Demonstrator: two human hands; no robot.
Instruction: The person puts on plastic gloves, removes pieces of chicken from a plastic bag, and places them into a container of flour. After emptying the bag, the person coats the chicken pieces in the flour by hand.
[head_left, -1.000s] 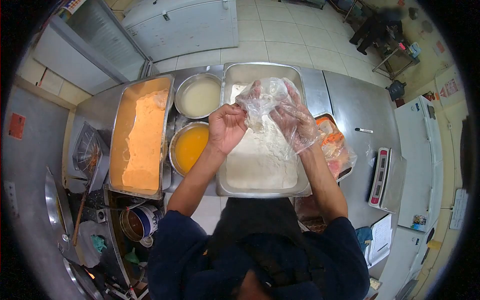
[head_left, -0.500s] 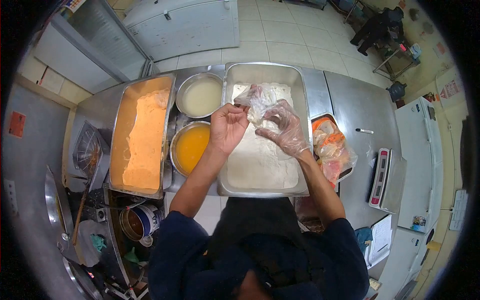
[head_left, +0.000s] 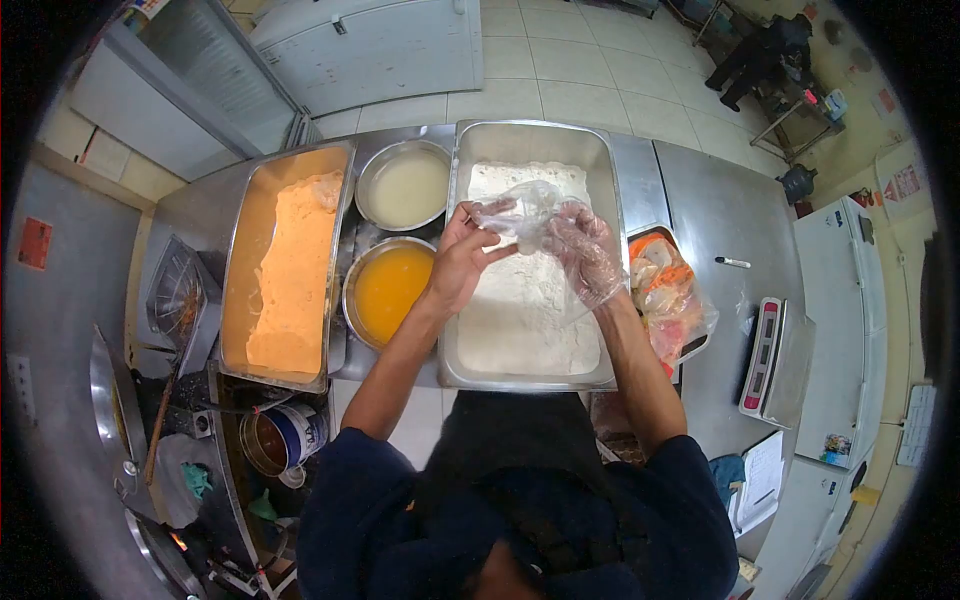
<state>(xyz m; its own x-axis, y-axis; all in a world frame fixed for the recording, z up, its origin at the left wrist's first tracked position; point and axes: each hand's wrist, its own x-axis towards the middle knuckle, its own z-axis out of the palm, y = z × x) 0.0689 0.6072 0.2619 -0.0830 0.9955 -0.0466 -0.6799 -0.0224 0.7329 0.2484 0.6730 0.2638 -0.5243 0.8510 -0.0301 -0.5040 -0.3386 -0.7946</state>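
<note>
My left hand (head_left: 466, 262) is bare and pinches the left side of a crumpled clear plastic glove (head_left: 530, 200). On its other side, my right hand (head_left: 587, 252) is covered by a similar thin clear glove dusted with white, its fingers closed on the crumpled plastic. Both hands are over a deep metal pan (head_left: 535, 140), apart from the white flour (head_left: 530, 335) spread across its bottom. Left of the pan stand a bowl of cloudy pale liquid (head_left: 402, 190) and a bowl of yellow-orange liquid (head_left: 393, 293).
A second pan (head_left: 232, 250) at the left holds orange powder. To the right are a tray with a plastic bag of orange and pale pieces (head_left: 665, 300), a marker (head_left: 732, 262), a scale (head_left: 775, 360) and papers (head_left: 762, 480). A person (head_left: 765, 60) stands far back.
The plastic between my hands is stretched out more openly. My left fingers have uncurled and spread along it, and my right hand has turned more upright with its fingers drawn together.
</note>
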